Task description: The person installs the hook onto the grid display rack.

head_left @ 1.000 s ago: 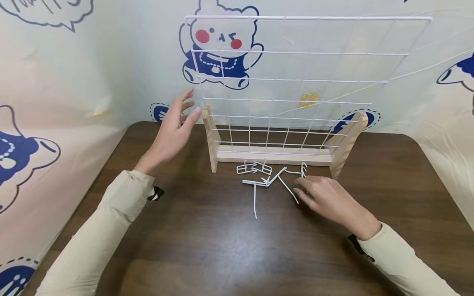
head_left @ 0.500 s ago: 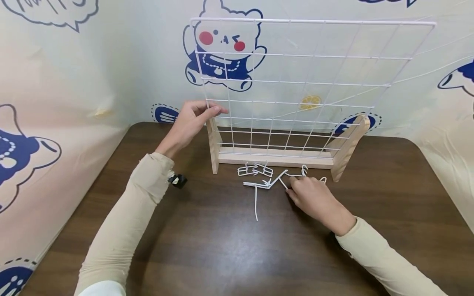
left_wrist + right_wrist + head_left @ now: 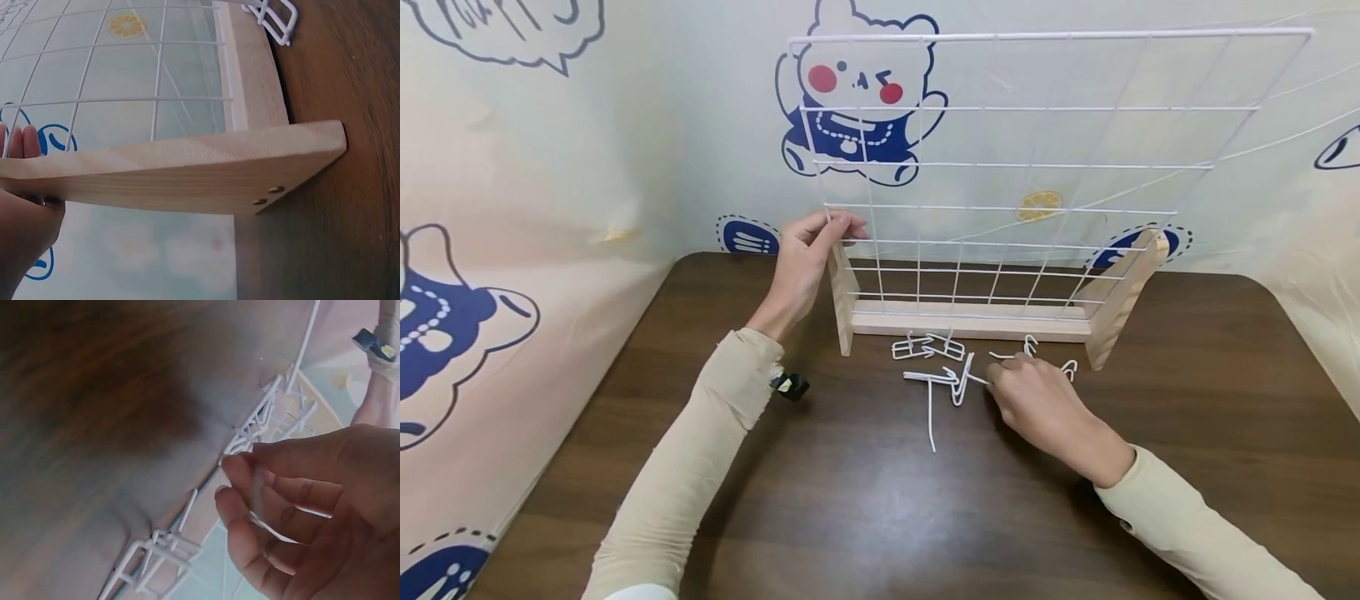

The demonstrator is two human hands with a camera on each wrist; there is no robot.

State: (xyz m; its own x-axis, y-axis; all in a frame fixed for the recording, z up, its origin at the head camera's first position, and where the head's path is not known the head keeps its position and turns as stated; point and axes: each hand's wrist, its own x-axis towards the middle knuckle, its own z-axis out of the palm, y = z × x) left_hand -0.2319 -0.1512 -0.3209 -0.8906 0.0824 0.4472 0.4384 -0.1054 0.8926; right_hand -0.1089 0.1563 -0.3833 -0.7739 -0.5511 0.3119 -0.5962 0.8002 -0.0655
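Pinching a white hook point(image 3: 963, 382), the right hand point(image 3: 1040, 395) has turned it; the left hand point(image 3: 805, 260) now grips the stand point(image 3: 844, 308).

white wire grid point(image 3: 1015, 165) upright in pale wood stand point(image 3: 970, 323), w/ white wire hooks point(image 3: 928, 378) loosely scattered in frnt.

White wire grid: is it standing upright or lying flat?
Upright: in the head view, the white wire grid rises from the wooden stand on the table, its lower part between the two side pieces.

Dark wood tabletop point(image 3: 820, 517) (softly glossy), pale cartoon-printed wall point(image 3: 715, 133) behind.
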